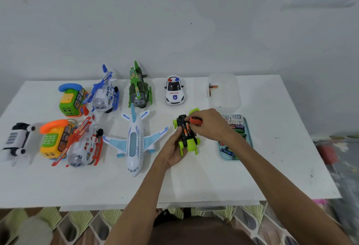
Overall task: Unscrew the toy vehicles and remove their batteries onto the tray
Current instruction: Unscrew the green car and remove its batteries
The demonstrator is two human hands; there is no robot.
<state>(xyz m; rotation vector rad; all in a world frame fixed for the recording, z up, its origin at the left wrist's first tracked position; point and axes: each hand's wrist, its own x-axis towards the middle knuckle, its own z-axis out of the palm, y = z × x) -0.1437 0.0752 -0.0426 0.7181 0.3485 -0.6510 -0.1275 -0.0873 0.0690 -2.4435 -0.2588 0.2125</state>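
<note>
White wall behind, white counter (194,182) in front, toys ranged across it. The black and green toy car (187,138) is held belly-up above the counter, between the white airplane (134,141) and the teal tray (250,136). The left hand (173,150) cradles it from below, fingers wrapped round its side. The right hand (210,126) is clamped on an orange-handled screwdriver (195,120) lying across the car's underside. Two car batteries (186,129) show in the open compartment; I cannot make out the cover or its screw.

Several risks follow, as I judge them. If the screwdriver tip is used to lever a cell, it may slip off the smooth casing and jab the left thumb beside the compartment. A sprung battery could jump out, roll over the counter and drop off the near edge. The right forearm hangs over the tray, so a careless sweep may scatter the tray batteries (236,122) already lying there. Loosening the left grip would let the car tip and spill both cells short of the tray.
</note>
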